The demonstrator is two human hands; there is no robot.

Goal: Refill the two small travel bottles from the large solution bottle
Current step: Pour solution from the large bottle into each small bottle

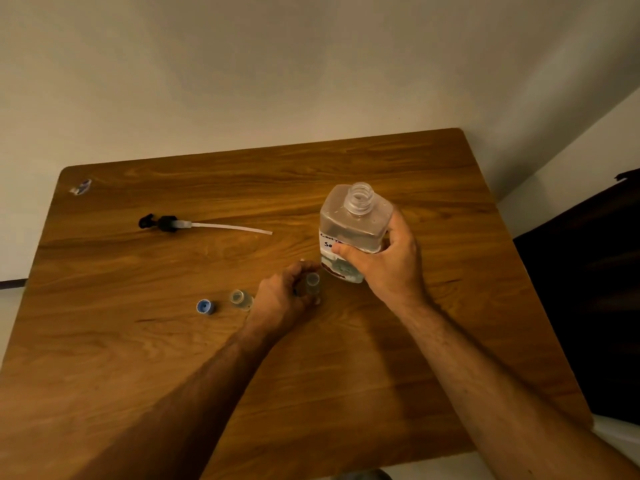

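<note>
The large clear solution bottle (353, 225) is uncapped, with a white handwritten label, and my right hand (388, 261) grips it around the middle at the table's centre right. Just left of it, my left hand (285, 294) holds a small clear travel bottle (312, 285) upright with its mouth uncovered. A second small travel bottle (239, 299) stands uncapped on the table, just left of my left hand. A blue cap (205, 306) lies beside it.
The black pump head with its long white dip tube (194, 225) lies on the wooden table (346, 375) at the back left. A small wrapper-like item (81, 187) sits at the far left corner. A wall runs behind the table and dark furniture stands to the right.
</note>
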